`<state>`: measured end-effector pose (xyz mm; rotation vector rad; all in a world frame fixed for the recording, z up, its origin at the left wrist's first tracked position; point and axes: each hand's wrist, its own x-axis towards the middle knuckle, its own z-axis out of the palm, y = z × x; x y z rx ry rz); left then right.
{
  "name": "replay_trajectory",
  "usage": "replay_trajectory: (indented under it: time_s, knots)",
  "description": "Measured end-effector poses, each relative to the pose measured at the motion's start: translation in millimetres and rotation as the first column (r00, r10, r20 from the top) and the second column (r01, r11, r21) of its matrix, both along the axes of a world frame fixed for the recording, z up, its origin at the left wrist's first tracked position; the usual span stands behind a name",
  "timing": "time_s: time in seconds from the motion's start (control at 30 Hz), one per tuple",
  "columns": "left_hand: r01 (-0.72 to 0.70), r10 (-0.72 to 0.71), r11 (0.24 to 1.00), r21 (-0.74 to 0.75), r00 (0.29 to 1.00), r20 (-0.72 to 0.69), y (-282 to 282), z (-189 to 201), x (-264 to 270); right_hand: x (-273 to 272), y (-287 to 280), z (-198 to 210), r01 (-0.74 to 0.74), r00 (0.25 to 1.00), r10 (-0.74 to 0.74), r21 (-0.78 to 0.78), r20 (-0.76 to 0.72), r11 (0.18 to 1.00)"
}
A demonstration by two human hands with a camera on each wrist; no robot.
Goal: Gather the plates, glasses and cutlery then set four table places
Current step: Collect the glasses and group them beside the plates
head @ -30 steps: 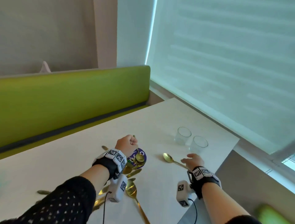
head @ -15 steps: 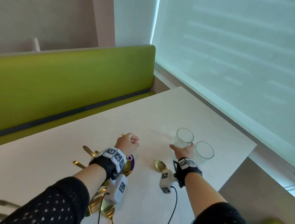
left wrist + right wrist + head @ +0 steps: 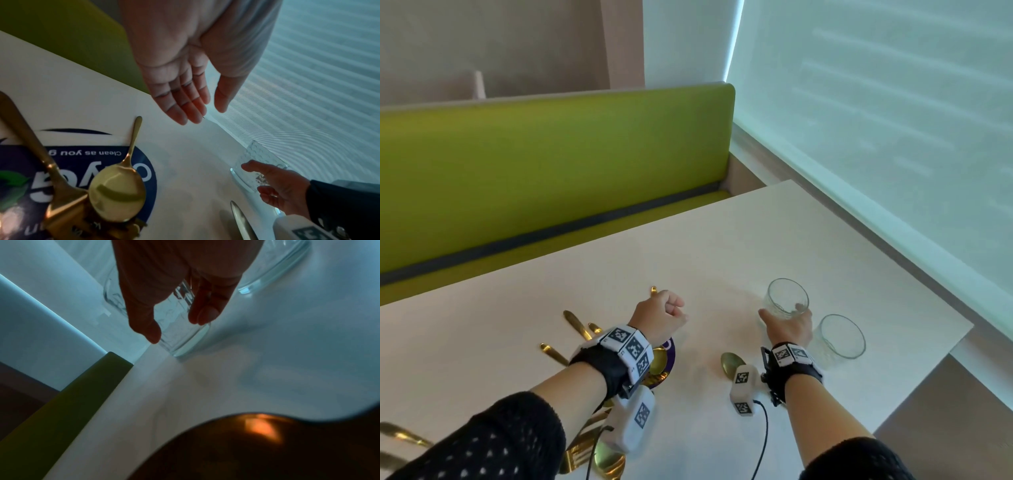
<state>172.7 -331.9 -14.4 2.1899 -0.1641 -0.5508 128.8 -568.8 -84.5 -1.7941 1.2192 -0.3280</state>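
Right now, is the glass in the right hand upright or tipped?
Upright: the glass stands on the table, rim up, with the right hand wrapped round it.

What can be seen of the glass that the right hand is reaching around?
The glass is a short clear tumbler with a textured, dimpled wall, empty as far as shows, standing upright on the white table. The right hand wraps its near side, thumb on one flank and fingers on the other. A second glass stands just beside it, towards the table's edge; contact between them cannot be told.
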Motion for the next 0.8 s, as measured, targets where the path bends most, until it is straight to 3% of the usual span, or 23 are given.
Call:
replay_trajectory:
  time_s: [0.17,0.3,0.47,0.57,0.7,0.8]
  knots:
    - [0.108,-0.112,0.992,-0.059,0.991,-0.067,-17.5,3.3,-4.9,-6.2,23.8,14.8,-0.231,0.972,0.231,0.004,0.038,0.973]
    - [0.195,-0.203,0.977,-0.091,0.976,-0.081,-32.6,2.3,-11.4,-12.8,39.5,33.5,-0.459,0.885,0.439,0.138,0.153,0.878]
    - [0.225,-0.233,0.963,-0.15,0.972,-0.032,-40.6,3.1,-18.5,-27.9,47.0,59.7,-0.62,0.783,0.557,0.261,0.277,0.74]
    - [0.21,-0.219,0.961,-0.18,0.975,-0.034,-45.3,1.4,-25.1,-41.1,46.3,68.0,-0.644,0.764,0.576,0.298,0.29,0.704]
    - [0.169,-0.171,0.977,-0.134,0.985,-0.005,-52.7,3.3,-34.6,-59.9,29.9,67.5,-0.617,0.787,0.581,0.259,0.208,0.743]
    - [0.121,-0.121,0.988,-0.092,0.993,0.011,-54.3,5.6,-35.7,-83.7,5.6,56.5,-0.432,0.901,0.43,0.141,0.049,0.891]
